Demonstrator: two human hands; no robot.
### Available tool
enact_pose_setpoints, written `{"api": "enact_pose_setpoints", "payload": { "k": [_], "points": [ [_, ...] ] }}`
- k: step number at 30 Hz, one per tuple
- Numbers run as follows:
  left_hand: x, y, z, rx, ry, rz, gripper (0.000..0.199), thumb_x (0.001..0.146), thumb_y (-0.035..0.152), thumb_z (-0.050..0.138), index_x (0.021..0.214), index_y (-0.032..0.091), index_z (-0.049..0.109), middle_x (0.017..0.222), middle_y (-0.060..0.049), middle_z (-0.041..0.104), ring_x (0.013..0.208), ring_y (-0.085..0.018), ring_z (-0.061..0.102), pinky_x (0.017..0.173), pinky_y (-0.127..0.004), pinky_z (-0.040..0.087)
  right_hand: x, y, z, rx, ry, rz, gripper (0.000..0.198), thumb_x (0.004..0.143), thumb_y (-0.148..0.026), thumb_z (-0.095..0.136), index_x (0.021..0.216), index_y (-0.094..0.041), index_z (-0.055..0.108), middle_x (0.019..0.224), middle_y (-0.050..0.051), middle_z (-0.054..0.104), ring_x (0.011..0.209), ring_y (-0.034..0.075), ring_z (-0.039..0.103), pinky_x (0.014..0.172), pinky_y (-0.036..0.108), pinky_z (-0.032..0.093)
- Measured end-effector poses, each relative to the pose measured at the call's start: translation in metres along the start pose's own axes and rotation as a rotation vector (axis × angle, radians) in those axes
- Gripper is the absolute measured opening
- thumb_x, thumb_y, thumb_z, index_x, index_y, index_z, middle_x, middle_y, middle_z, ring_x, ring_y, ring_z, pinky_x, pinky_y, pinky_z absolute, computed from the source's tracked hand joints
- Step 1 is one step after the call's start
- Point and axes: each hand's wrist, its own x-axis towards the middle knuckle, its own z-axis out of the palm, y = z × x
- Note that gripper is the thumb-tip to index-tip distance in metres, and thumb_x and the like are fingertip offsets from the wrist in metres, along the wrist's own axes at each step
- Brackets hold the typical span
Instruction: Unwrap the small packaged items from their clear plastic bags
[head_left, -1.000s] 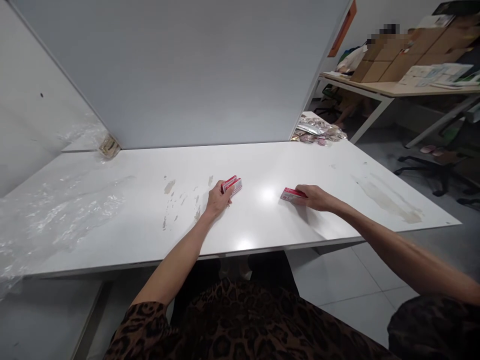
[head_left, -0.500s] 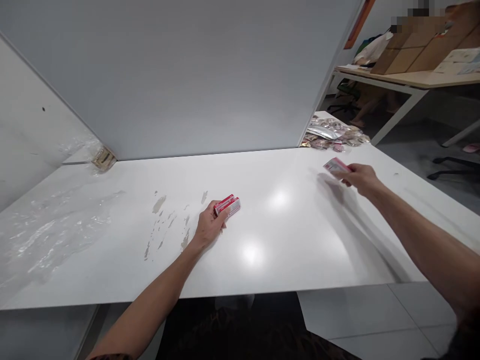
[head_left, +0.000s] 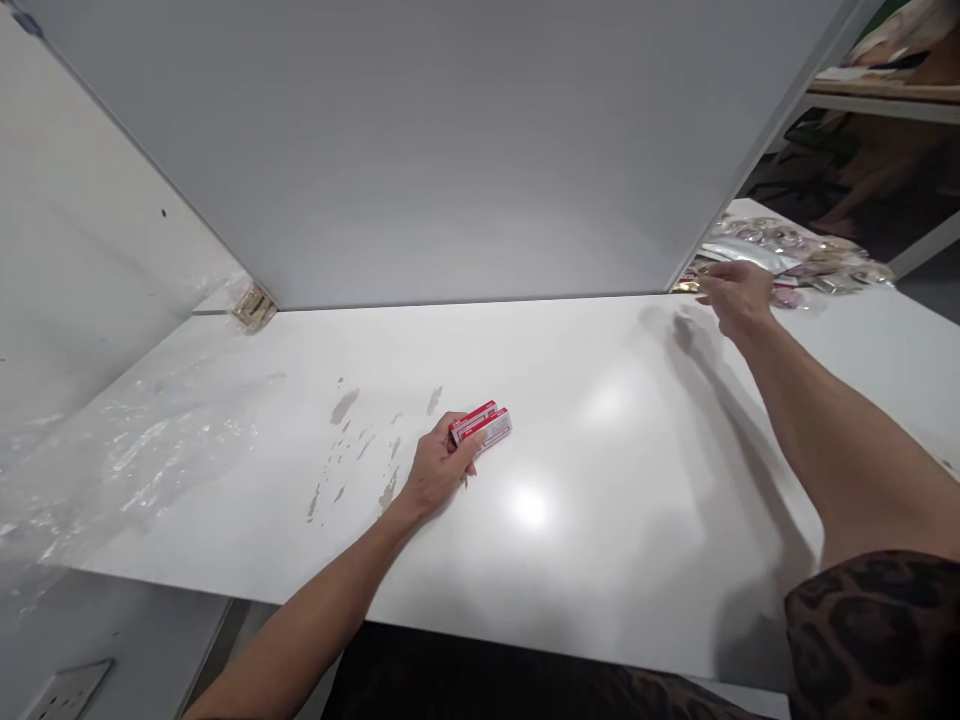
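My left hand [head_left: 439, 465] is closed around two small red-and-white cartons [head_left: 484, 425], held side by side above the middle of the white table. The thumb presses on the nearer carton. Far off to the right, my right hand [head_left: 739, 300] reaches over the near edge of a pile of clear plastic packets [head_left: 806, 250], close to the lower corner of the grey panel. Its fingers are bent together, and what they hold, if anything, is hidden. A bit of red and gold packaging [head_left: 686, 282] shows beside the fingertips.
A tall grey panel [head_left: 450, 150] stands across the back of the white table [head_left: 585, 370]. Crumpled clear plastic film [head_left: 165, 450] covers the left side. A small wrapped packet [head_left: 253, 306] lies at the panel's left corner. Another person's arm [head_left: 900, 40] shows at the upper right.
My right hand has moved away toward the packet pile; the carton it held is no longer clearly visible. My left hand keeps its two cartons. The view has turned right and down.
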Motion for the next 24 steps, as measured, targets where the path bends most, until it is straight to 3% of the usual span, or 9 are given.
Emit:
{"api": "enact_pose_setpoints", "payload": {
  "k": [2,3,6,10,13,15,19,21,24],
  "points": [
    [0.0,0.002,0.001,-0.004,-0.014,0.003,0.046,0.089,0.058,0.075,0.111,0.02,0.066,0.069,0.004,0.063,0.054,-0.009,0.059,0.047,-0.02,0.047,-0.04,-0.014,0.011,-0.03,0.051,0.05,0.038,0.074,-0.059,0.08,0.087,-0.03,0.058,0.08,0.005,0.058,0.083,0.027,0.059,0.077,0.054,0.055],
    [0.0,0.003,0.001,-0.009,-0.021,0.009,0.046,0.089,0.058,0.075,0.112,0.019,0.065,0.067,0.005,0.062,0.054,-0.009,0.058,0.047,-0.02,0.046,-0.064,-0.024,0.018,-0.025,-0.007,0.044,0.041,0.073,-0.061,0.081,0.088,-0.03,0.06,0.083,0.005,0.06,0.081,0.026,0.06,0.075,0.05,0.055],
    [0.001,0.006,0.002,-0.036,-0.068,0.048,0.047,0.09,0.059,0.074,0.112,0.02,0.061,0.066,0.006,0.062,0.053,-0.008,0.057,0.048,-0.02,0.046,-0.14,-0.058,0.04,0.0,-0.305,0.015,0.053,0.071,-0.066,0.084,0.1,-0.024,0.069,0.094,0.008,0.068,0.08,0.022,0.064,0.068,0.04,0.052],
    [0.005,0.003,0.002,-0.078,-0.185,0.12,0.052,0.089,0.062,0.074,0.112,0.022,0.05,0.073,0.007,0.064,0.051,-0.007,0.057,0.049,-0.021,0.045,-0.221,-0.107,0.068,-0.021,-0.837,0.01,0.064,0.085,-0.071,0.073,0.128,-0.024,0.067,0.122,0.012,0.069,0.088,0.022,0.065,0.067,0.035,0.051],
    [0.008,0.001,0.001,-0.064,-0.271,0.165,0.054,0.09,0.064,0.071,0.115,0.024,0.044,0.073,0.009,0.063,0.051,-0.007,0.056,0.048,-0.021,0.043,-0.255,-0.131,0.086,-0.033,-1.049,-0.051,0.057,0.096,-0.069,0.062,0.131,-0.024,0.065,0.112,0.01,0.069,0.084,0.019,0.06,0.07,0.035,0.05],
    [0.009,0.001,0.0,-0.045,-0.311,0.186,0.054,0.092,0.066,0.068,0.115,0.024,0.043,0.078,0.008,0.063,0.052,-0.006,0.056,0.05,-0.021,0.044,-0.267,-0.137,0.096,-0.002,-1.102,-0.061,0.053,0.098,-0.066,0.059,0.127,-0.023,0.065,0.099,0.007,0.067,0.078,0.017,0.055,0.068,0.034,0.047],
    [0.011,0.002,-0.003,0.026,-0.38,0.215,0.053,0.096,0.072,0.057,0.113,0.023,0.048,0.079,0.005,0.063,0.056,-0.007,0.056,0.054,-0.023,0.045,-0.277,-0.13,0.101,0.067,-1.039,0.011,0.05,0.093,-0.065,0.067,0.117,-0.021,0.062,0.093,0.005,0.063,0.071,0.015,0.05,0.063,0.032,0.043],
    [0.013,0.002,-0.003,0.077,-0.394,0.24,0.053,0.099,0.071,0.053,0.116,0.021,0.054,0.082,0.002,0.065,0.062,-0.008,0.058,0.059,-0.024,0.047,-0.277,-0.121,0.094,-0.007,-0.988,-0.026,0.048,0.093,-0.064,0.066,0.115,-0.022,0.061,0.094,0.005,0.064,0.072,0.016,0.052,0.063,0.032,0.044],
    [0.015,0.0,-0.003,0.105,-0.379,0.27,0.048,0.099,0.065,0.056,0.12,0.021,0.059,0.105,-0.005,0.069,0.07,-0.009,0.06,0.065,-0.026,0.051,-0.275,-0.109,0.078,-0.201,-0.917,-0.123,0.044,0.095,-0.064,0.063,0.113,-0.024,0.061,0.09,0.005,0.066,0.073,0.018,0.055,0.065,0.034,0.046]
  ]
}}
